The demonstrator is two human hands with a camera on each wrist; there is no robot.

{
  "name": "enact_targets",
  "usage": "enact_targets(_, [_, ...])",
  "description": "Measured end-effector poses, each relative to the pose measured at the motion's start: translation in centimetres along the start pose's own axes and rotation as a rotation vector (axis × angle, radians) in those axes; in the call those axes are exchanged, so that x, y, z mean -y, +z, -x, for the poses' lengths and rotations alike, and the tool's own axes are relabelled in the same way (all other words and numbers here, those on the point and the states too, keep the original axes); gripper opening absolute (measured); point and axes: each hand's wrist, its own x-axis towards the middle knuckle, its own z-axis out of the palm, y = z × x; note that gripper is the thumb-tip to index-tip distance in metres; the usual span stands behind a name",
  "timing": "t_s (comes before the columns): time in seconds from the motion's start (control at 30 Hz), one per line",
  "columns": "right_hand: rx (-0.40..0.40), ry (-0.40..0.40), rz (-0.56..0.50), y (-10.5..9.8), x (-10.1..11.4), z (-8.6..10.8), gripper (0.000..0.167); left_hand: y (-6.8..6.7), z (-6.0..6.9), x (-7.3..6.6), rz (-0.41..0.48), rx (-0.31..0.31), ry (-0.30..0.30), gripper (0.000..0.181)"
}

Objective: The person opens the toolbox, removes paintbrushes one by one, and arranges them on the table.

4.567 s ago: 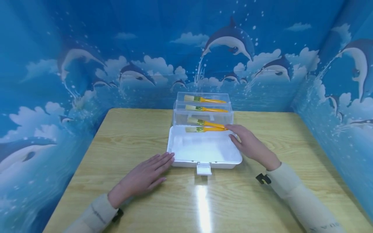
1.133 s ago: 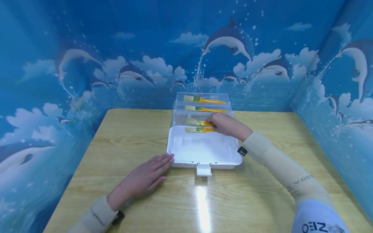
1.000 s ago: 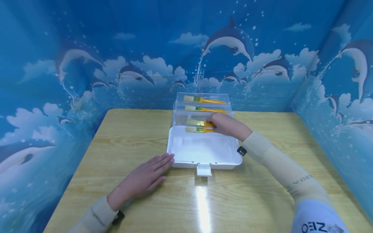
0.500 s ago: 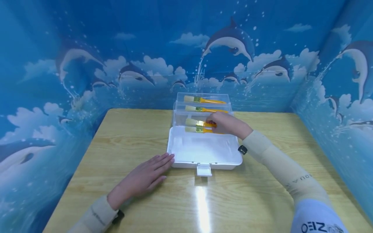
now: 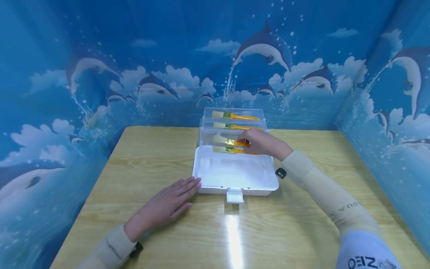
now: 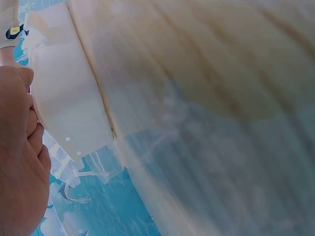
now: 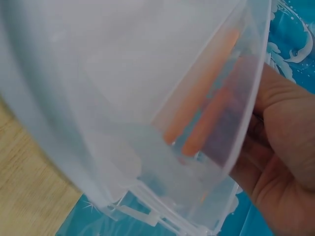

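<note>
Brush (image 5: 220,141) is pinched by its handle in the right hand (image 5: 262,143), just beside another brush (image 5: 222,150) at the back of the box (image 5: 235,172). Two more brushes (image 5: 246,117) lie in clear trays (image 5: 206,138) behind; the left hand (image 5: 168,203), fingers straight, touches the box's near left corner.

Four paintbrushes (image 5: 227,115), one box (image 5: 235,172), one latch (image 5: 235,195), one table (image 5: 151,153), one left grip (image 5: 167,202), one right grip (image 5: 261,143)

Right hand (image 5: 263,143) now farther left, on brush (image 5: 230,142)
</note>
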Motion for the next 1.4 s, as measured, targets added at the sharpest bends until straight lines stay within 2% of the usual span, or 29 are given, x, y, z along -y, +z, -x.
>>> enact_targets(0.23, [-0.019,-0.026,-0.020,0.0,-0.2,0.2,0.016,-0.1,-0.1,-0.1,0.006,0.009,-0.010,0.060])
enact_targets(0.53, [-0.041,-0.022,-0.035,-0.1,-0.2,0.9,0.025,-0.1,-0.1,-0.1,0.003,0.011,-0.021,0.061])
enact_targets(0.87, [-0.096,-0.057,-0.064,0.1,-0.7,1.7,0.029,-0.1,-0.2,0.0,-0.004,0.020,-0.005,0.060])
enact_targets(1.4, [-0.126,-0.025,-0.077,-0.3,-0.3,2.6,0.036,-0.2,-0.1,0.0,-0.037,0.034,-0.002,0.061])
